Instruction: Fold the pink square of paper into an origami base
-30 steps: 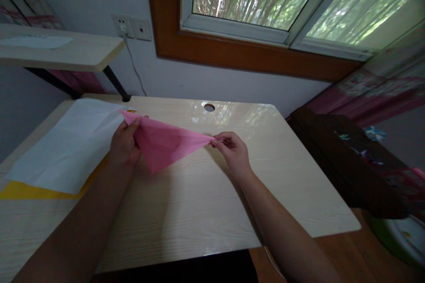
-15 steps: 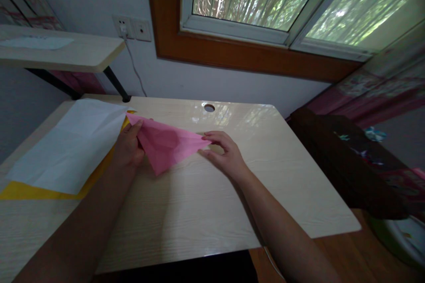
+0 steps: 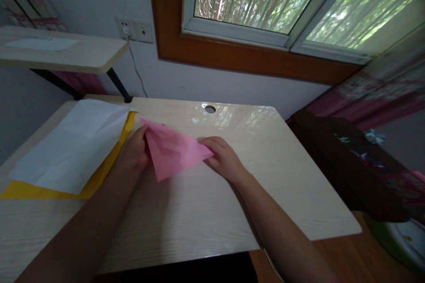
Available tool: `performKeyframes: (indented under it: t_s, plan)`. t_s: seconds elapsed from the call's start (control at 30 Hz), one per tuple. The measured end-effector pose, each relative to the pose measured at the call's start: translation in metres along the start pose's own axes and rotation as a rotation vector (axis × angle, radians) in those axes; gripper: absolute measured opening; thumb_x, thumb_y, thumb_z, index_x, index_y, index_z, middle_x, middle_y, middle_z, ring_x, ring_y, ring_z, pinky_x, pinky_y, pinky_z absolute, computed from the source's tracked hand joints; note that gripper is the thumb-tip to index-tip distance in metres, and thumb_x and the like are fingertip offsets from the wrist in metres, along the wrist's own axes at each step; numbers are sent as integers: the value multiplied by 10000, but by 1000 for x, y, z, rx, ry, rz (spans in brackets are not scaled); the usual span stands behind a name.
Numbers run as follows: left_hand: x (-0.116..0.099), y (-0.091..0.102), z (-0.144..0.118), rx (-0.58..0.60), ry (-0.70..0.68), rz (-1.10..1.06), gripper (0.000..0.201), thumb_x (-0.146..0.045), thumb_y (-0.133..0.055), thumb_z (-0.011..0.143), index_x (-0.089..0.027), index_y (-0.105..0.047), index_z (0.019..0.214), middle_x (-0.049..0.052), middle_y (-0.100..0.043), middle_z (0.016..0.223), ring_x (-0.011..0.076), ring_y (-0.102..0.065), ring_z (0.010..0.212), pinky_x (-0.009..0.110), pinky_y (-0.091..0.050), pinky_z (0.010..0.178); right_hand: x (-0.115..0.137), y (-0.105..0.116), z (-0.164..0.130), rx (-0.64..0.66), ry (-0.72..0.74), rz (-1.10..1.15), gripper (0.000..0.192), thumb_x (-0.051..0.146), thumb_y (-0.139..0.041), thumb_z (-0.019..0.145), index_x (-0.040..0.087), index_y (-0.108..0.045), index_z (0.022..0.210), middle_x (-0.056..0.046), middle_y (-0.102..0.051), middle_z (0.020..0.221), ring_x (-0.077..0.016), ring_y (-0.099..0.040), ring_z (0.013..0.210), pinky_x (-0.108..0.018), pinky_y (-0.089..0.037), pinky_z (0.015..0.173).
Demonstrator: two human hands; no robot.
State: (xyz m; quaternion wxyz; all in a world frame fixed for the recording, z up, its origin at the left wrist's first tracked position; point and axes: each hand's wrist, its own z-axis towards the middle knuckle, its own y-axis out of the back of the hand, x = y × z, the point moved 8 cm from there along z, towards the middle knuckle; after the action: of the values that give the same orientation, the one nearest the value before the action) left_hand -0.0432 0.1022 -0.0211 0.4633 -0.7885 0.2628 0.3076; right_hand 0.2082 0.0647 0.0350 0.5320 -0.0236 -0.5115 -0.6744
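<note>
A pink paper (image 3: 172, 150), folded into a triangle, lies near the middle of a pale wooden desk (image 3: 212, 203). My left hand (image 3: 134, 152) pinches its left edge near the upper corner. At the paper's right tip my right hand (image 3: 224, 157) rests with its fingers curled on the point, pressing it toward the desk. The lower corner of the triangle points toward me.
A white sheet (image 3: 73, 141) lies over a yellow sheet (image 3: 99, 172) on the desk's left part. A cable hole (image 3: 210, 108) is at the far edge. A raised shelf (image 3: 63, 51) stands at the back left, a dark chair (image 3: 345, 163) to the right.
The pink paper has come down from being stretched in the air to lying on the desk. Both hands moved closer together, and the paper shifted slightly right, uncovering more of the yellow sheet.
</note>
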Motion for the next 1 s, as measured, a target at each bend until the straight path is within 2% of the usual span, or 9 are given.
performKeyframes:
  t_s: [0.1,0.27,0.37,0.5,0.6,0.7,0.8,0.9,1.0]
  plan:
    - [4,-6,-4,73,33,36,289,-368,-549,944,-133,-713,979,159,-770,999,288,-755,851,402,-641,734,-6,2,-2,-25,-38,1,488,153,-604,900,318,-606,1360,-78,-691,1290,-256,-640,1174,-461,-520,1023]
    - [4,-21,-11,203,-4,-15,296,-433,-542,977,-180,-686,1028,117,-767,1086,242,-735,978,364,-612,846,-13,6,-2,-59,-140,83,352,195,-570,937,304,-676,1254,-53,-728,1188,-238,-670,1087,-402,-516,952]
    - [8,-27,-14,282,6,-23,355,-501,-566,964,-188,-694,1073,137,-749,1172,256,-718,1044,385,-610,880,-20,6,-3,-87,-280,159,202,341,-555,997,261,-736,1035,-36,-725,959,-219,-663,904,-345,-497,821]
    - [11,-30,-22,339,26,65,322,-435,-691,888,-199,-708,1106,102,-765,1069,245,-722,943,361,-621,813,-38,5,-12,-184,-514,320,389,522,-593,958,204,-645,741,-4,-597,702,-178,-548,680,-294,-405,634]
    - [13,-33,-29,417,1,176,389,-333,-816,775,-208,-695,1122,51,-757,1000,203,-707,836,296,-599,726,-49,1,-19,-234,-634,494,430,587,-627,910,181,-660,773,-4,-623,708,-171,-537,662,-281,-390,613]
    - [20,-34,-34,487,-25,313,471,-282,-876,701,-192,-683,1122,66,-745,1034,213,-699,869,281,-570,726,-56,-2,-23,-302,-701,640,435,597,-678,865,166,-692,807,-16,-674,744,-174,-567,674,-280,-416,630]
    - [30,-31,-31,537,-24,446,512,-298,-869,699,-189,-650,1149,82,-727,1089,229,-690,908,320,-562,760,-63,-4,-26,-375,-740,783,408,577,-727,831,169,-719,846,-29,-721,796,-185,-614,704,-291,-462,667]
    - [27,-28,-26,571,-111,607,492,-343,-839,727,-181,-639,1147,59,-717,1034,195,-667,849,293,-533,721,-70,-7,-28,-407,-750,877,380,546,-760,813,171,-747,878,-43,-751,831,-202,-660,746,-315,-508,718]
    - [16,-24,-19,507,-193,782,460,-381,-805,762,-175,-628,1133,37,-717,949,174,-649,765,261,-491,650,-75,-12,-30,-368,-787,919,364,521,-788,794,174,-771,903,-53,-770,844,-224,-693,768,-349,-538,754]
